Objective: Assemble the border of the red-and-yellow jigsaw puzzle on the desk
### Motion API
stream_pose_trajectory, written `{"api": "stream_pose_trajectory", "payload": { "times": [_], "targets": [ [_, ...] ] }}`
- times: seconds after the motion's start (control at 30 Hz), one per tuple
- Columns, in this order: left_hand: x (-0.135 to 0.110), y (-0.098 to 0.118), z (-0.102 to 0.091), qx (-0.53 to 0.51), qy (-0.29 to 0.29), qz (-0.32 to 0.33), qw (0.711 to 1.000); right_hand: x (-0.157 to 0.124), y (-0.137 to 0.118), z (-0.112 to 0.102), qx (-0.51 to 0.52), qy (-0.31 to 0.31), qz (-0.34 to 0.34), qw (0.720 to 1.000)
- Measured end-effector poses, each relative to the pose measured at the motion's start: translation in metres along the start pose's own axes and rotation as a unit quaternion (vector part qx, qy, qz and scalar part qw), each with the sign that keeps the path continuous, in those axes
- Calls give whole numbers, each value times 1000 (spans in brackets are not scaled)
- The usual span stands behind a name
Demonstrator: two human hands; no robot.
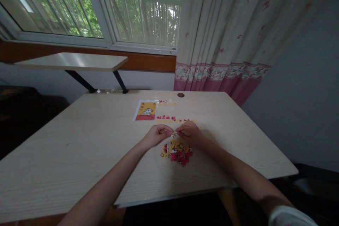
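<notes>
My left hand (156, 135) and my right hand (188, 132) meet above the middle of a light wooden table (79, 148), fingers pinched together on small jigsaw pieces (173, 135) held between them. Just below the hands lies a loose pile of red and yellow puzzle pieces (177, 152). Beyond the hands a row of joined red and yellow pieces (169, 118) lies flat, and another short strip (164, 102) sits farther back. A yellow and red reference picture card (145, 110) rests to the left of those rows.
A round cable hole (180, 95) is near the table's far edge. A small raised shelf on black legs (71, 61) stands behind the table under the window. A patterned curtain (227, 35) hangs at the right, beside a grey wall.
</notes>
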State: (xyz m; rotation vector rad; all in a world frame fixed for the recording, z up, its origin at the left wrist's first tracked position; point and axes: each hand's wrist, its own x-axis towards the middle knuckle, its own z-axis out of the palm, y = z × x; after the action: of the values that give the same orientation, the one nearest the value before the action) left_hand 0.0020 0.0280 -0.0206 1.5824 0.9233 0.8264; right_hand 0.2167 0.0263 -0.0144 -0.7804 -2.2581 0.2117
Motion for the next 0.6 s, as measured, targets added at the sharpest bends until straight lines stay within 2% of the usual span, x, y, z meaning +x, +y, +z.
{"api": "stream_pose_trajectory", "payload": {
  "times": [0.27,0.37,0.43,0.5,0.6],
  "targets": [
    [1,0,2,-40,-3,-1,999,3,-10,0,-31,-4,-55,998],
    [0,3,2,-22,14,17,1000,3,-8,-3,-43,16,-48,998],
    [-2,5,1,22,36,32,999,3,-2,-6,-53,67,-12,996],
    [-4,7,-1,94,46,49,993,3,7,-10,-62,145,42,987],
    [-9,10,-4,227,21,107,968,3,19,-15,-61,238,106,964]
  ]
}}
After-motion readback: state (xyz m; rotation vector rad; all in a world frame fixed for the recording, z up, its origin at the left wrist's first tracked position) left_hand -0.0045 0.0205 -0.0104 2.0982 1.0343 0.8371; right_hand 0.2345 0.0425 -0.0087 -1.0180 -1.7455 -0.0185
